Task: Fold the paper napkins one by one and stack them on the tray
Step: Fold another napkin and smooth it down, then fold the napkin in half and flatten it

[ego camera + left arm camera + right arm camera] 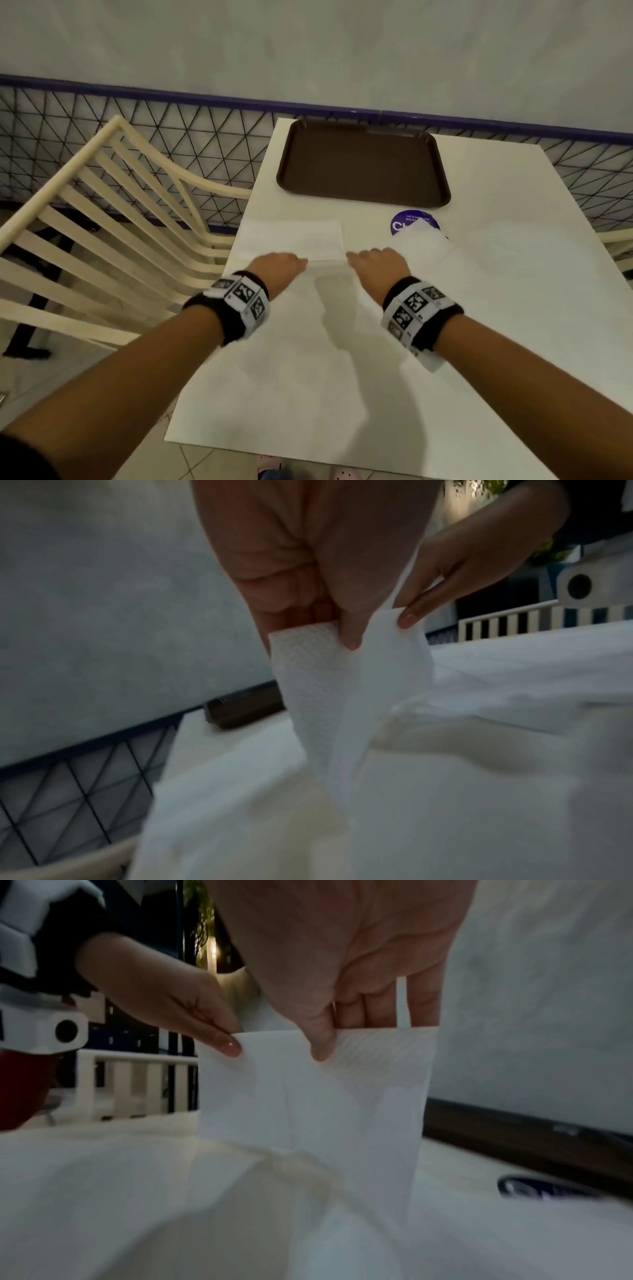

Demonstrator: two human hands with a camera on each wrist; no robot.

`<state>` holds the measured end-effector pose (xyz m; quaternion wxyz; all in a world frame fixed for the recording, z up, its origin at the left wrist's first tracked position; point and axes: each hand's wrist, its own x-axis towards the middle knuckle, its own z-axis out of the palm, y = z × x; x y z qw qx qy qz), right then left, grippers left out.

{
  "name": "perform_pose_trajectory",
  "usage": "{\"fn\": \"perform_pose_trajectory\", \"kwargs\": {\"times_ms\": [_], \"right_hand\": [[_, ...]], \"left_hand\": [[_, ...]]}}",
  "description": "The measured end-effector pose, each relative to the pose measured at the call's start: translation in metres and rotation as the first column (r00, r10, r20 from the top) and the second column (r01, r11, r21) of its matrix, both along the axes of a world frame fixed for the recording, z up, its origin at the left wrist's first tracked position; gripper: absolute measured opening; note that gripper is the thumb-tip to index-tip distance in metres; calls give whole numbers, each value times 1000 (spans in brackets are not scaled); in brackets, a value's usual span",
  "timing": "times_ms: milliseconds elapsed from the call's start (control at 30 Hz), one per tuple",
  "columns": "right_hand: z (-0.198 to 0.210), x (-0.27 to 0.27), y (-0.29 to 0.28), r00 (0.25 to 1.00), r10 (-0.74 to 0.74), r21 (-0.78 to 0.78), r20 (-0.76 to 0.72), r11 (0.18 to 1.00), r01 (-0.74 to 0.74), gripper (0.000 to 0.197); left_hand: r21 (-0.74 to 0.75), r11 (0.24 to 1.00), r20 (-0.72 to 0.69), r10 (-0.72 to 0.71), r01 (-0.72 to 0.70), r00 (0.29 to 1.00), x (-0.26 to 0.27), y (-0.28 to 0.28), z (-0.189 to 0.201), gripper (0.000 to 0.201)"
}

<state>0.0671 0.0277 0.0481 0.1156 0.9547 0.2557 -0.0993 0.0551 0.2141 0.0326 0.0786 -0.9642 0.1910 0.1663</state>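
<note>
A white paper napkin (294, 240) lies on the white table (308, 377) just in front of the brown tray (363, 164), which holds nothing. My left hand (296, 263) and right hand (358, 260) each pinch the napkin's near edge and hold it raised off the table. In the left wrist view my left hand (342, 634) pinches one corner of the napkin (318, 685) between thumb and fingers. The right wrist view shows my right hand (322, 1045) pinching the hanging napkin (308, 1096) at its top edge, with the left hand's fingertips (229, 1045) beside it.
Another loose napkin (424, 243) lies to the right and partly covers a round purple sticker (406, 222). A cream slatted chair (102, 222) stands at the table's left. Behind the table runs a black wire fence (205, 137) along a pale wall.
</note>
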Motion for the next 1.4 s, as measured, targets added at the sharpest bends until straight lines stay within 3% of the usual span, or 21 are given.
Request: {"fn": "perform_pose_trajectory", "kwargs": {"times_ms": [167, 300, 467, 667, 1000, 1100, 1200, 1333, 1400], "right_hand": [[50, 52, 29, 992, -89, 100, 87, 992, 81, 40], [48, 77, 52, 991, -131, 170, 40, 978, 123, 49], [3, 76, 67, 995, -99, 181, -35, 978, 103, 59], [-57, 57, 71, 964, -103, 108, -244, 985, 133, 61], [-71, 52, 70, 921, -153, 150, -359, 964, 218, 58], [-65, 49, 55, 914, -200, 192, -353, 941, 280, 50], [-57, 35, 18, 895, -315, 213, -316, 896, 390, 51], [-53, 0, -51, 798, -538, 219, -270, 773, 595, 55], [-52, -19, -85, 734, -626, 200, -262, 709, 676, 57]], "left_hand": [[9, 998, 155, 55, -57, 986, 55, 41, 53, 45], [51, 996, 217, 66, -79, 974, 72, 67, 68, 52], [27, 997, 76, 67, -69, 995, 60, 81, 32, 68], [55, 998, -44, -22, 24, 999, 47, 87, -30, 61], [21, 999, -79, -31, 33, 996, 46, 89, -56, 52], [76, 997, -3, -25, 25, 1000, 47, 80, -47, 54], [-129, 991, 148, 1, 18, 989, 49, 57, -35, 50], [-280, 939, 254, -127, 198, 959, 48, 7, -30, 45], [-321, 920, 179, -176, 226, 968, 43, -27, -29, 42]]}}
